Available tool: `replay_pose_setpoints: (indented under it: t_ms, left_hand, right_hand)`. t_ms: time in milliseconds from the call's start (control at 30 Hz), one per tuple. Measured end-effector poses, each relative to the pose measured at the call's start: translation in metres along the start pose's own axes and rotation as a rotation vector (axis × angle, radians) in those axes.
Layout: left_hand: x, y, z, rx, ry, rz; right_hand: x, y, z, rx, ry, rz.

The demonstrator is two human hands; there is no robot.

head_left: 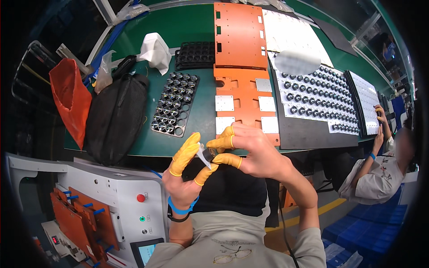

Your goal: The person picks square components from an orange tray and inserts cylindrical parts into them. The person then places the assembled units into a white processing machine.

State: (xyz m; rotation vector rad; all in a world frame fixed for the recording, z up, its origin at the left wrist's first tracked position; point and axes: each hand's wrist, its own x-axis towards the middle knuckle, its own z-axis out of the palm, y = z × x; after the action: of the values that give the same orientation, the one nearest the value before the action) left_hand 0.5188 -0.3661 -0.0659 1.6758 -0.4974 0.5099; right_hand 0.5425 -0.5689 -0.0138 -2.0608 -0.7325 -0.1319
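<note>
Yellow finger cots cover the fingertips of both my hands, which meet in front of my body at the table's near edge. My left hand (pixel 183 181) pinches a small white plate (pixel 203 158) by its edges. Against that plate, my right hand (pixel 257 149) grips a short black cylinder (pixel 209 154) that looks like a lens barrel, between thumb and fingers. Just beyond my hands lies an orange fixture (pixel 243 107) bearing several pale square plates. Left of it, a tray (pixel 191 105) holds rows of black lenses with shiny tops; some pockets near its right corner hold none.
To the right, a black board (pixel 313 140) carries white plates with rows of black cylinders (pixel 313 98). A black bag (pixel 118 116) and a red pouch (pixel 71 98) sit at left. Below stands a white machine (pixel 129 196). A co-worker (pixel 377 169) works at far right.
</note>
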Motion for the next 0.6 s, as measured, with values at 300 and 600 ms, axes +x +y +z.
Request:
replay_pose_setpoints:
  t_ms: [300, 600]
  left_hand:
    - [0.001, 0.001, 0.005, -0.110, -0.026, -0.115]
    - [-0.001, 0.000, 0.012, -0.506, -0.030, -0.326]
  right_hand:
    - [-0.006, 0.005, 0.001, 0.019, -0.032, 0.057]
    - [-0.010, 0.000, 0.001, 0.046, 0.068, 0.012]
